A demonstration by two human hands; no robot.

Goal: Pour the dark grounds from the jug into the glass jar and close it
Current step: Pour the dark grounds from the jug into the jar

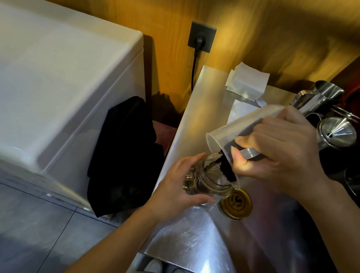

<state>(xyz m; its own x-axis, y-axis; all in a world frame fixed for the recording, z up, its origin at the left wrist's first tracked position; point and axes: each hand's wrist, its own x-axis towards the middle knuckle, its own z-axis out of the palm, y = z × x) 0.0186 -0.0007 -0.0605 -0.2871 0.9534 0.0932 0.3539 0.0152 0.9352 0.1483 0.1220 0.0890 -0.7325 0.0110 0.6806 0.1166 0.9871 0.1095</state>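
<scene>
Now our right hand [283, 151] grips the tilted jug [234, 133], spout over the jar [212, 177] our left hand [180, 184] clasps; the lid [236, 204] lies just beside it.

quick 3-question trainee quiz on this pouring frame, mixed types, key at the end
1. True or false: the gold lid is screwed onto the glass jar.
2. Which hand tilts the plastic jug? A) left hand B) right hand C) neither
3. Fill in: the dark grounds slide from the jug's rim into the mouth of the ____.

Key:
1. False. The lid lies on the steel counter beside the jar, whose mouth is open.
2. B. The right hand grips the jug; the left hand steadies the jar.
3. Jar.
</scene>
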